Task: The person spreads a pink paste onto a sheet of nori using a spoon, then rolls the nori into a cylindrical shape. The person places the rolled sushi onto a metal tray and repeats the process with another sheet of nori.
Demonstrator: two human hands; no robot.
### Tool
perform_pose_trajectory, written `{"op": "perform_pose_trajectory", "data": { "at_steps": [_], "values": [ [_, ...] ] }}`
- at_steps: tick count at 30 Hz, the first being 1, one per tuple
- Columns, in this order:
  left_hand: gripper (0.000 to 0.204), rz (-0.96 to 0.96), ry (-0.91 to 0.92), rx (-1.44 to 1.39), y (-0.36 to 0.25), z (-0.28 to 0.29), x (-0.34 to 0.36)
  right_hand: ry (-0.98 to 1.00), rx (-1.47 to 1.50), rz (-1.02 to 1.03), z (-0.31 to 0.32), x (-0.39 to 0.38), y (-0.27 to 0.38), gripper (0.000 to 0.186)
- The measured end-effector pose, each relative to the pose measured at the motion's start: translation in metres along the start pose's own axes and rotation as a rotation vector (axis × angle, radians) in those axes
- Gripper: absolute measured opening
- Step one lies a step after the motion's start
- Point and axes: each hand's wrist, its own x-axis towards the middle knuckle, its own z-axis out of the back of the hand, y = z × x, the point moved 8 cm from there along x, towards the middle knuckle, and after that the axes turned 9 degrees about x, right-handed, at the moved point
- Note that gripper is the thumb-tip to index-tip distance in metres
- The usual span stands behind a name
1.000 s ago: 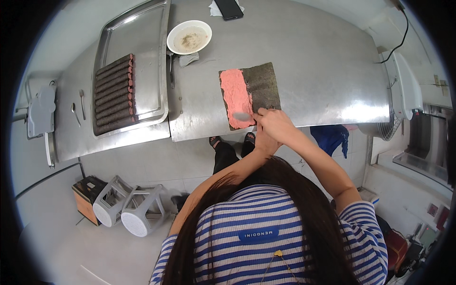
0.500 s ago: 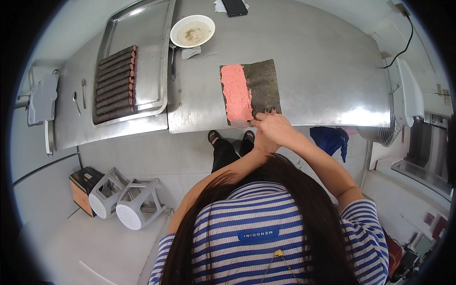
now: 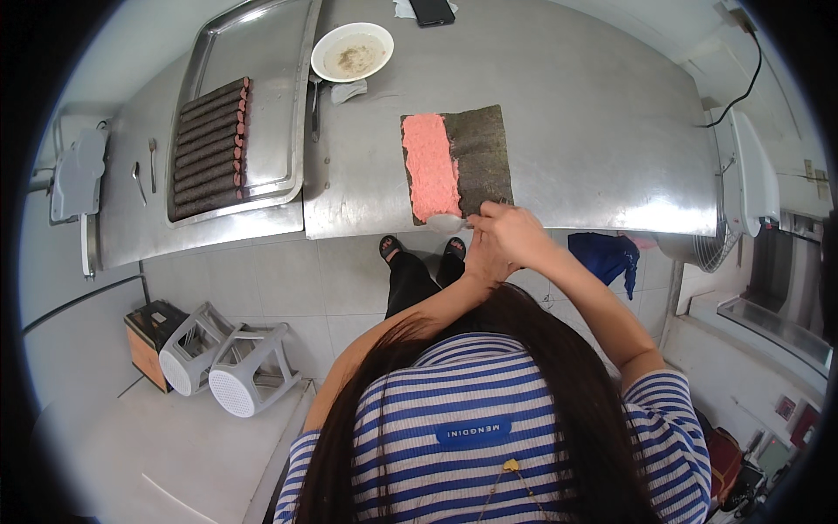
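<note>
A dark nori sheet [image 3: 485, 157] lies flat near the front edge of the steel table. Pink paste [image 3: 429, 166] covers its left part in a broad strip; the right part is bare. At the sheet's near edge, by the end of the paste, is a pale rounded spoon-like tool [image 3: 445, 224]. My right hand [image 3: 515, 232] has its fingers closed around what seems to be that tool's handle. Close beneath it is my left hand [image 3: 487, 258], its fingers largely hidden by the right, so its grip does not show.
A metal tray [image 3: 278, 157] at left holds several pink-filled nori rolls [image 3: 211, 150]. Beside it stand a white bowl of cloudy liquid [image 3: 353, 52] and a dark-handled utensil [image 3: 315, 109]. Two small utensils [image 3: 140, 183] lie farther left, and a phone [image 3: 432, 11] at the back.
The right hand has shifted slightly right and toward me, its fingers drawn off the bare nori. The pale tool shows more at the sheet's near edge.
</note>
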Motion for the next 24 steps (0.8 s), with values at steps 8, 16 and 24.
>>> {"op": "perform_pose_trajectory", "data": {
  "at_steps": [8, 16, 24],
  "values": [
    [0.096, 0.017, 0.145, 0.025, 0.000, 0.023, -0.003, -0.119, -0.194, 0.245, 0.021, 0.057, -0.020, 0.030],
    [0.101, 0.038, 0.135, 0.024, 0.000, 0.021, 0.000, -0.206, -0.203, 0.134, 0.059, 0.134, -0.055, 0.028],
    [0.102, 0.036, 0.170, 0.050, 0.001, 0.019, 0.001, -0.126, -0.156, 0.200, 0.058, 0.112, -0.030, 0.029]
  ]
}}
